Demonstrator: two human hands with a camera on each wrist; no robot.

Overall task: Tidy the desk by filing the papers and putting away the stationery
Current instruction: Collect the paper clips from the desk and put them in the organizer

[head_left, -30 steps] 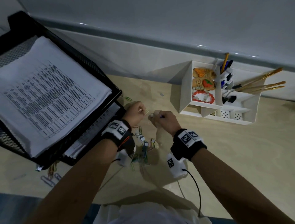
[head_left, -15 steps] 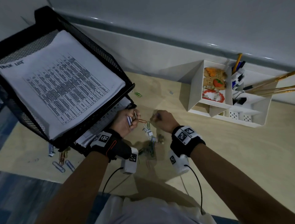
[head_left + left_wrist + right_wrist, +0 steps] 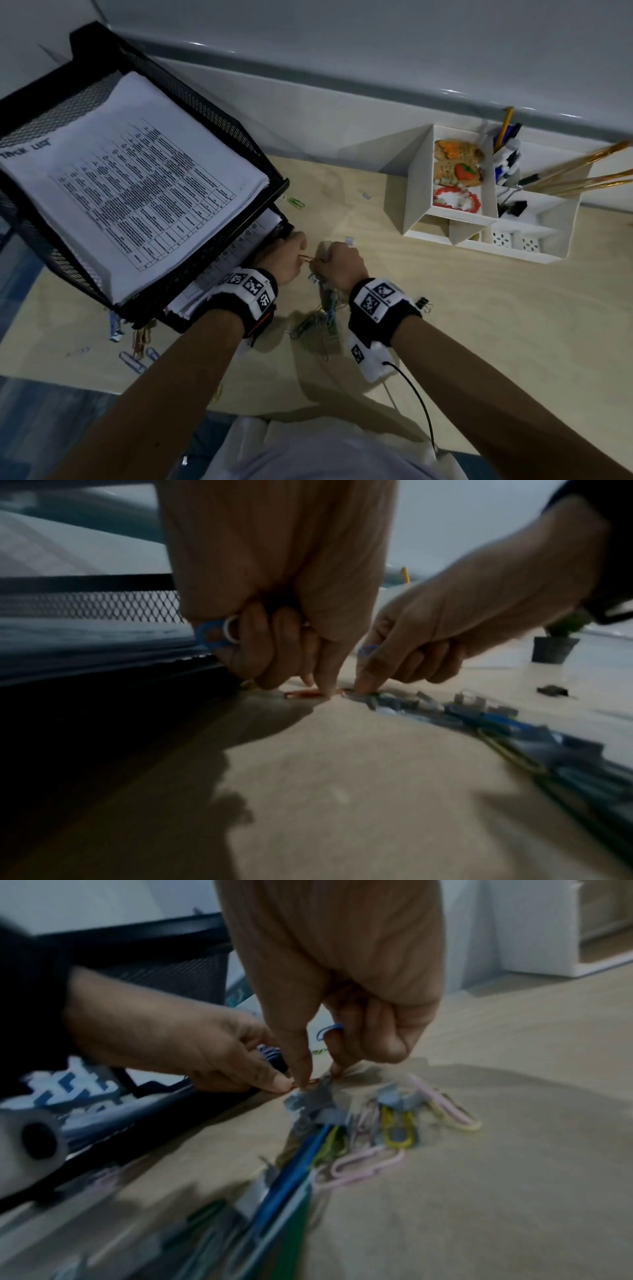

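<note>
Clip-gathering under way beside the paper tray point(image 3: 219, 113). Left hand point(image 3: 286, 262) pinches an orange clip point(image 3: 303, 693) on the desk, more curled inside; right hand point(image 3: 337, 262) pinches at the clip heap point(image 3: 373, 1123), blue one tucked in. Next, probably: lift, carry to the organiser point(image 3: 411, 192) right of tray.

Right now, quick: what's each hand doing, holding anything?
Left hand: fingers curled round blue clips, fingertip pressing an orange clip on the desk.
Right hand: curled, holding a blue clip.

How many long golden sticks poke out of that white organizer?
3 golden sticks: upper, middle, lower, all leaning from the white organizer's right rear compartment. Others may be hidden.
</note>
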